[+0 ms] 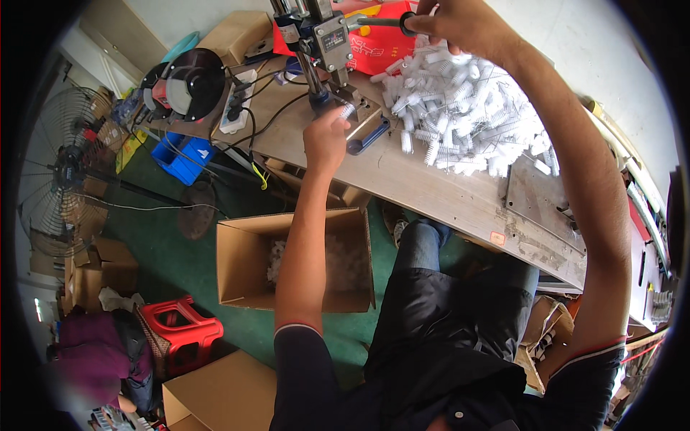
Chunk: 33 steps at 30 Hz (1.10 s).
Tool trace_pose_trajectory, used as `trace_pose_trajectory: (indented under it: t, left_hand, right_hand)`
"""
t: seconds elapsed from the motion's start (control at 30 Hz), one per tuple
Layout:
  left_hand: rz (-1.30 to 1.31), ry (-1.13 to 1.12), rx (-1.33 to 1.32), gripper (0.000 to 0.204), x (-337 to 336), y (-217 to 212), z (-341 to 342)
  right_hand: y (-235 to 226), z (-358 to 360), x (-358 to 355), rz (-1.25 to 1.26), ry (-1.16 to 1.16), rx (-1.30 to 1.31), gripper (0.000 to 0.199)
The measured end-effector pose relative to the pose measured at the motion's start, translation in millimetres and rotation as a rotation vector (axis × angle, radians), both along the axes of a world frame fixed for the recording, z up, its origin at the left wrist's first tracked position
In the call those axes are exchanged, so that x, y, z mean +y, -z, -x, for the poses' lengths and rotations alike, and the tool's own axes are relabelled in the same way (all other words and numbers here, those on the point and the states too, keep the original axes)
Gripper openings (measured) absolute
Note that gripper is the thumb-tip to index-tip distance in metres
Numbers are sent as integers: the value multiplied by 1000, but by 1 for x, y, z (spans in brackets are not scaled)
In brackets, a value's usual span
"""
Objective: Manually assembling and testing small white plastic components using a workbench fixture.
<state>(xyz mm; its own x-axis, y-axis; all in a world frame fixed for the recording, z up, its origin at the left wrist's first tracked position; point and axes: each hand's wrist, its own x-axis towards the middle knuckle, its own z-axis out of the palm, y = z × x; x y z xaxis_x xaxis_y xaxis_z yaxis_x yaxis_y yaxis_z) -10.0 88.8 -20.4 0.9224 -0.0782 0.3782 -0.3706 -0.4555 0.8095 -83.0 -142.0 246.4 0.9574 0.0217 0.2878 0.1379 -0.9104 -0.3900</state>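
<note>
the left grip (pixel 325 146) is nearly closed, thumb and fingers pinching what looks like a small white piece (pixel 346 111) at the foot of the press (pixel 334 43). the main hazard, i judge, is those fingertips: they sit very near the press's working end, so a pull on the lever (pixel 375 22) before they clear could nip them. a piece held askew could be crushed or flick away. farther off, the right grip (pixel 456 27) is curled round the lever's black end; an uneven pull there could spoil the seating. beside the press, a heap of white coiled pieces (pixel 467 108) covers much of the bench (pixel 431 190); a brush of the right arm could send some over the edge.

as for containers, the open carton (pixel 223 388) at lower left hides its contents. beyond it, the cardboard box (pixel 244 266) beneath the left forearm holds loose white pieces. the blue bin (pixel 183 158) shows too little inside to tell. at the back, a red bag (pixel 388 54) lies behind the press, contents unseen.
</note>
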Motion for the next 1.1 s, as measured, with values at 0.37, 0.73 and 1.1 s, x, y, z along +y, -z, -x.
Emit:
trace_pose_trajectory:
  t: [0.37,0.73,1.1]
  left_hand:
    - [-45,-86,-19,28,-7,-2,-1]
    - [-119,-120,-21,26,-9,-2,-8]
    - [-292,-248,-353,25,-18,2,9]
  right_hand:
    - [129,-24,-17,-54,14,-118,45]
    - [180,-31,-1,-75,82,-206,40]
    - [105,-26,-24,12,-27,-94,42]
